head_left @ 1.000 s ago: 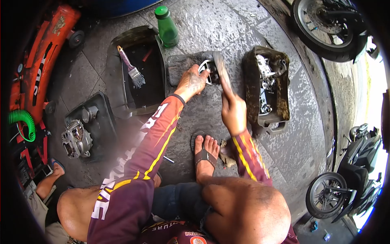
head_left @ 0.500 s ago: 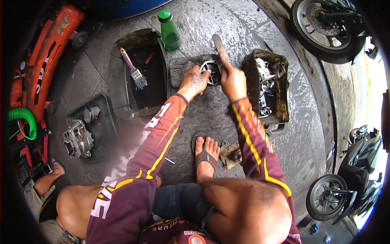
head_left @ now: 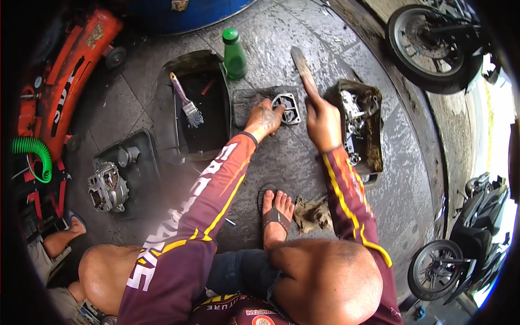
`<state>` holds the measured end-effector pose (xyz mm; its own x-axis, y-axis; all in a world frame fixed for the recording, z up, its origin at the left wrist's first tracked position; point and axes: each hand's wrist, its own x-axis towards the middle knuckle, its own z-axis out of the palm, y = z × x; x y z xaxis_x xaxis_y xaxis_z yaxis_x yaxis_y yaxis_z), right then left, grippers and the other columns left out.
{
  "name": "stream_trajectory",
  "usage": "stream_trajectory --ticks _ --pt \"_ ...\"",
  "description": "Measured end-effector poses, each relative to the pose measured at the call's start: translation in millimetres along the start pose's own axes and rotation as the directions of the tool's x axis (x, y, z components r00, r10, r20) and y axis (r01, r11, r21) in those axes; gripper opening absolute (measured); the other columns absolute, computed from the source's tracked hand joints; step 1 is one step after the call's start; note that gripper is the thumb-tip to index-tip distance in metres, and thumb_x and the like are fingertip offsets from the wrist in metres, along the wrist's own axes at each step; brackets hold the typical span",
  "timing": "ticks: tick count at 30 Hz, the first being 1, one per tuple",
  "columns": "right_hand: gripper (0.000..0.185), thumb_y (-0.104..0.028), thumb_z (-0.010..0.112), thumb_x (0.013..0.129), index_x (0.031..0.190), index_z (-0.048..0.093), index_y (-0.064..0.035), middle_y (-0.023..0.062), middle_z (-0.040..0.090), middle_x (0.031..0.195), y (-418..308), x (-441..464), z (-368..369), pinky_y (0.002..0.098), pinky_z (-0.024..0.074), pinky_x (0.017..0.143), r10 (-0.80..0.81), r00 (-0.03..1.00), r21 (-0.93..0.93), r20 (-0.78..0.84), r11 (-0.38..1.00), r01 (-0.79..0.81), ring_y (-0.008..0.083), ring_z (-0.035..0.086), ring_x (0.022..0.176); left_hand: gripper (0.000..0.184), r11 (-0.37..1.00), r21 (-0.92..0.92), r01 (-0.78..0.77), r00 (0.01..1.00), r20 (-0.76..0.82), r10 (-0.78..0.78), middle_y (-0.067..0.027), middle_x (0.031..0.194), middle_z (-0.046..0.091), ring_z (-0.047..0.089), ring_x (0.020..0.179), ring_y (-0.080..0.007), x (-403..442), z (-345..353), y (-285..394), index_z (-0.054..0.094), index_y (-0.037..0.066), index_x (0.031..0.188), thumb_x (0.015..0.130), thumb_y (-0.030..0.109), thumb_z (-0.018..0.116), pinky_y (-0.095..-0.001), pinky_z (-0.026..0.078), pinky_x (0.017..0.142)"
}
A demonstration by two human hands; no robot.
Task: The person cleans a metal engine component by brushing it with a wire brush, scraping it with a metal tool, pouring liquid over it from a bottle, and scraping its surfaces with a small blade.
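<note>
A light metal frame-like part (head_left: 293, 111) lies over the right end of a dark flat block (head_left: 246, 103) on the floor. My left hand (head_left: 265, 118) grips the part's left side, fingers closed on it. To the right, my right hand (head_left: 324, 123) is wrapped round a long flat tool (head_left: 304, 72), whose broad worn end points up and away from me. The tool is apart from the metal part. What the tool is exactly, I cannot tell.
Left of the block is a black tray (head_left: 203, 145) with a paintbrush (head_left: 188, 104); a green bottle (head_left: 234, 57) stands behind. Metal parts fill a bin (head_left: 375, 142) at right. An engine part (head_left: 108, 187) sits far left. A rag (head_left: 314, 215) lies near my foot.
The tool has moved away from the metal part to the right, with my right hand. My left hand still holds the part, now turned a little. The view has shifted slightly.
</note>
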<state>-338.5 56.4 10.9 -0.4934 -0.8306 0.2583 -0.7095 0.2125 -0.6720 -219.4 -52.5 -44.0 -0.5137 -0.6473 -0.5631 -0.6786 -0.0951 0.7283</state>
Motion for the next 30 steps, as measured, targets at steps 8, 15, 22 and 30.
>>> stream_trajectory --ticks 8,15,22,30 --pt "0.053 -0.007 0.058 0.089 0.138 0.057 -0.0277 0.0257 0.066 0.082 20 -32 33 0.0513 0.0508 0.072 0.108 0.987 -0.095 0.119 0.991 -0.097 0.0429 0.065 0.076 0.044 0.999 0.028 0.016 0.999 -0.04 -0.015 -0.0088 0.065 0.059 0.055 0.043 -0.0172 9 -14 1 0.055 -0.003 0.101 0.098 0.04 0.058 -0.0339 0.044 0.042" --pt "0.058 -0.007 0.053 0.096 0.151 0.036 -0.0164 0.0293 0.066 0.1 29 -41 3 0.0476 0.0521 0.071 0.194 0.966 0.007 -0.17 0.981 -0.196 0.0445 0.066 0.087 0.034 0.935 -0.078 -0.347 0.927 -0.181 0.329 -0.0043 0.06 0.051 0.052 0.044 -0.0128 -3 -15 -5 0.047 0.002 0.095 0.099 0.034 0.058 -0.0307 0.043 0.04" --pt "0.064 -0.009 0.06 0.093 0.153 0.036 -0.0171 0.0229 0.061 0.112 5 -159 24 0.0415 0.0503 0.089 0.527 0.833 -0.16 0.17 0.849 -0.504 0.0391 0.062 0.104 0.028 0.849 -0.241 -0.47 0.876 -0.248 0.414 0.0008 0.059 0.045 0.043 0.042 -0.0053 -69 -44 39 0.044 0.008 0.091 0.1 0.03 0.058 -0.0238 0.038 0.038" --pt "0.021 -0.004 0.075 0.084 0.104 0.067 -0.0017 0.0085 0.067 0.093 -49 -48 -34 0.027 0.0501 0.07 0.245 0.915 0.384 -0.319 0.917 -0.112 0.0161 0.066 0.08 0.031 0.899 -0.072 -0.431 0.889 -0.206 0.409 -0.0071 0.055 0.051 0.048 0.048 -0.0128 -105 -36 72 0.051 0.002 0.087 0.097 0.029 0.063 -0.0347 0.038 0.048"
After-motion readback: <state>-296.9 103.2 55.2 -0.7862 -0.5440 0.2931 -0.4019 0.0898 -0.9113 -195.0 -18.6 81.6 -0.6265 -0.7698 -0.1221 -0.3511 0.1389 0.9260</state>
